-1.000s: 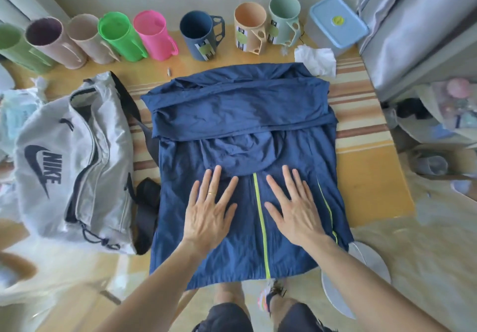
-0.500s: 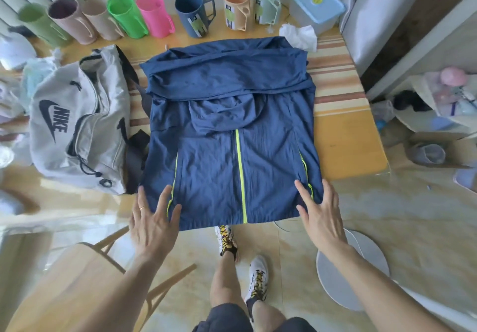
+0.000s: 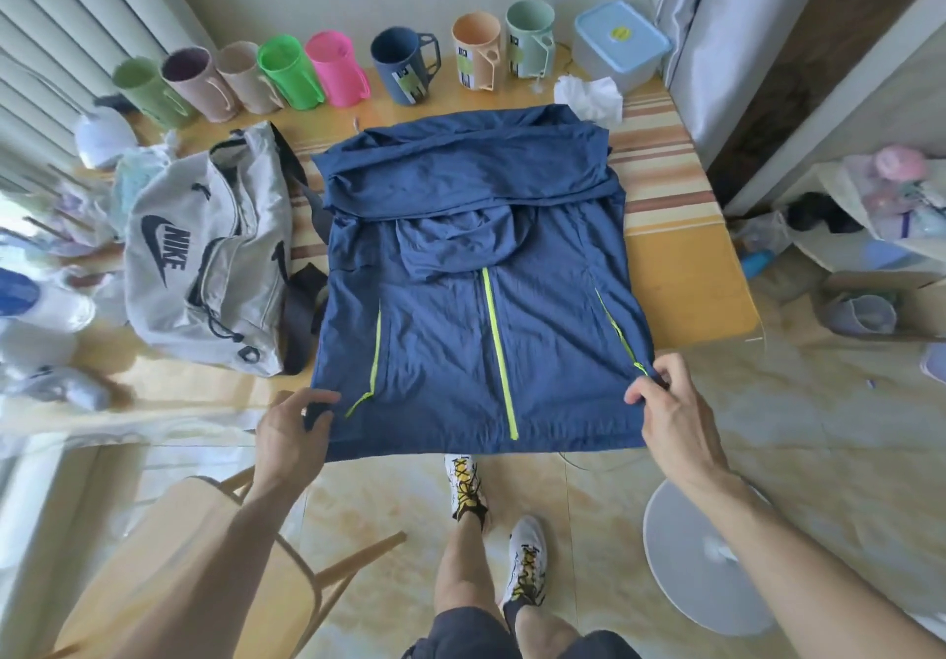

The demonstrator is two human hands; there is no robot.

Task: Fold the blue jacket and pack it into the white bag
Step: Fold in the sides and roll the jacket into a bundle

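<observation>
The blue jacket [image 3: 476, 269] with neon-yellow zips lies flat on the table, sleeves folded across its top and the hood turned down over the chest. Its hem hangs over the near table edge. My left hand [image 3: 294, 428] pinches the hem's lower left corner. My right hand [image 3: 670, 407] pinches the lower right corner beside the pocket zip. The white bag [image 3: 205, 254], printed with a dark logo, lies on its side just left of the jacket, with its dark strap touching the jacket's left edge.
A row of several coloured mugs [image 3: 327, 69] and a blue-lidded box [image 3: 619, 41] line the table's far edge. Crumpled tissue [image 3: 588, 97] lies behind the jacket. A wooden chair [image 3: 205, 556] stands at lower left, a round fan base [image 3: 706, 556] at lower right. My feet are below the hem.
My hands slid off the jacket's chest down to its hem, and now each closes on a bottom corner. The view has pulled back from the table.
</observation>
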